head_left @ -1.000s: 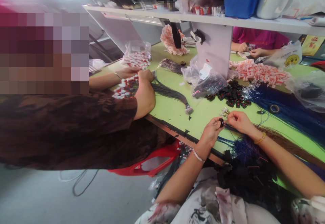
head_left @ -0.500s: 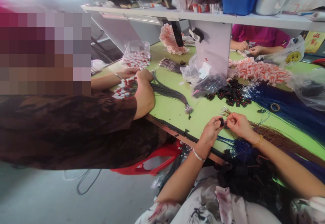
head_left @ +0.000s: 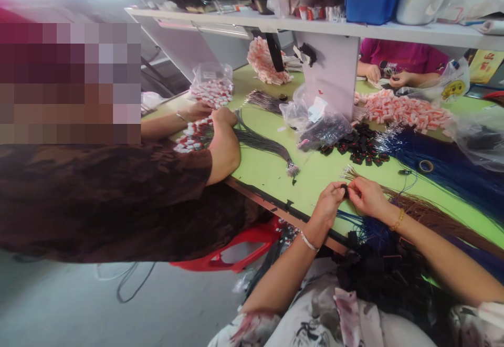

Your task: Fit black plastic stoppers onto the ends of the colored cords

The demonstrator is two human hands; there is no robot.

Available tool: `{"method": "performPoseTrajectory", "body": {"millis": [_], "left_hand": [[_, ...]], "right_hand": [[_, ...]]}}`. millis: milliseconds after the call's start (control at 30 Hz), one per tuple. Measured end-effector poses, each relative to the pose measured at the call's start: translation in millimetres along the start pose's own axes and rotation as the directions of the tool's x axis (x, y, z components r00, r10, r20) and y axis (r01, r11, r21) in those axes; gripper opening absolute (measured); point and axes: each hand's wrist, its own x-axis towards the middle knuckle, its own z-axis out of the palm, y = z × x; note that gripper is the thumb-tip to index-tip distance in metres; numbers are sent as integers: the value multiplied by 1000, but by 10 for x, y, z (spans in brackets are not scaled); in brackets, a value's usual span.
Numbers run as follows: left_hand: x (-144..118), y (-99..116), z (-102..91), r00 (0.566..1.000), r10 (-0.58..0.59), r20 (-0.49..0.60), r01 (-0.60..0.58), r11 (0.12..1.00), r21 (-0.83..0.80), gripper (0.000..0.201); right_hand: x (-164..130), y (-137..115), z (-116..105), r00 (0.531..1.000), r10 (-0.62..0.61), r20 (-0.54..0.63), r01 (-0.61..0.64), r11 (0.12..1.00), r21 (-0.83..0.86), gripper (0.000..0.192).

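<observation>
My left hand (head_left: 329, 203) pinches a small black plastic connector (head_left: 345, 191) between thumb and fingertips, above the green table near its front edge. Pressed close to the connector's right side, my right hand (head_left: 367, 196) is closed in a pinch; whatever sits between its fingertips is too small and hidden to name. Brown wires (head_left: 427, 216) with bare metal ends (head_left: 348, 171) lie just behind and under my right hand. Below my hands hang blue wires (head_left: 376, 231), beside a heap of black parts (head_left: 386, 273) at my lap.
Black connectors (head_left: 364, 147) lie loose behind my hands, near a clear bag (head_left: 321, 126). Dark blue wires (head_left: 444, 163) and a tape ring (head_left: 426, 166) are to the right. A co-worker's arms (head_left: 226, 147) reach over grey wires (head_left: 263, 139) at left. A shelf (head_left: 244, 20) crosses above.
My right hand has shifted slightly left, closer to the connector, narrowing the gap between my fingertips. Across the table, another person's hands have moved a little apart.
</observation>
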Motion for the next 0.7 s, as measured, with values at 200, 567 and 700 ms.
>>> {"method": "performPoseTrajectory", "body": {"millis": [200, 567, 700], "left_hand": [[-9, 8, 28, 999, -2, -41, 2, 1000, -1, 26], [-83, 32, 119, 990, 134, 44, -138, 984, 114, 24], [-256, 100, 209, 943, 311, 123, -332, 909, 252, 25]], "right_hand": [[5, -11, 12, 998, 62, 13, -62, 998, 12, 12], [216, 179, -169, 938, 196, 284, -316, 818, 480, 18], [318, 257, -157, 761, 68, 645, -528, 644, 554, 17]]}}
